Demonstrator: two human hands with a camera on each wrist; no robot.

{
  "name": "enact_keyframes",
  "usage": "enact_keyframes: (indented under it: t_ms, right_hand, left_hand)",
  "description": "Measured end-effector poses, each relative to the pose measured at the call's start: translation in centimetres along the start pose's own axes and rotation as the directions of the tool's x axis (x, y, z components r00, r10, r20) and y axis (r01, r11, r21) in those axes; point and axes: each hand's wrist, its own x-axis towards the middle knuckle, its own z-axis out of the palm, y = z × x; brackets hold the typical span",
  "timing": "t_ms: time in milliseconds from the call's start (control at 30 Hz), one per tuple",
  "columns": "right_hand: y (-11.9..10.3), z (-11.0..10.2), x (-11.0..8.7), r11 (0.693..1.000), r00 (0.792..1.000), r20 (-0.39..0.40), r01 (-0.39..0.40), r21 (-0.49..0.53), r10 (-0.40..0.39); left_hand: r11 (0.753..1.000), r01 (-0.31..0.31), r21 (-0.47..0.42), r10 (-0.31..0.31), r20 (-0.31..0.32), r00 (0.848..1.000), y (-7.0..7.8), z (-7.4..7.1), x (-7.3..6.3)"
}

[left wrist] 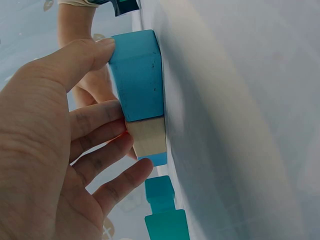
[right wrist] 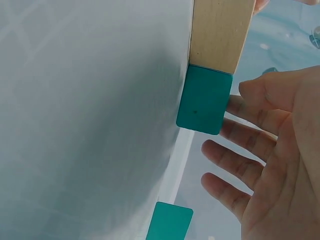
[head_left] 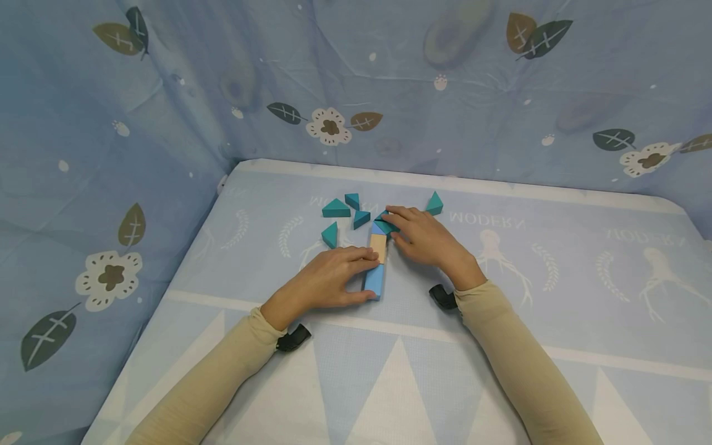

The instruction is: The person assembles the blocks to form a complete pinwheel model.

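Note:
A row of blocks lies on the table: a long blue block [head_left: 374, 283] at the near end, a plain wooden block [head_left: 378, 246] beyond it, then a small blue triangle block [head_left: 377, 228]. My left hand [head_left: 334, 278] is along the row's left side. Its thumb touches the blue block's near end, and its fingers rest by the wooden block. At the far end, my right hand [head_left: 425, 238] touches a teal triangle block [right wrist: 205, 100] with nearly straight fingers. Its thumb is close to that block's side. The right fingers partly hide the far end.
Left of the row's far end lie several loose triangle blocks, among them a wide teal one [head_left: 336, 209] and a teal one [head_left: 330, 235] nearer me. Another teal triangle [head_left: 435, 203] lies beyond my right hand. Patterned cloth [head_left: 389, 93] hangs behind the table [head_left: 556, 247].

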Motion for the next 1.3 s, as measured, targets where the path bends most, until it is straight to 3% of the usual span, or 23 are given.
enact_keyframes:
  t_ms: [1300]
  right_hand:
    - [-0.18,-0.16,-0.01,1.0,1.0,-0.01,0.029,-0.007,-0.029]
  left_hand:
    - [1.0,-0.004,0.008,0.004,-0.002,1.0,0.02,-0.05,-0.05]
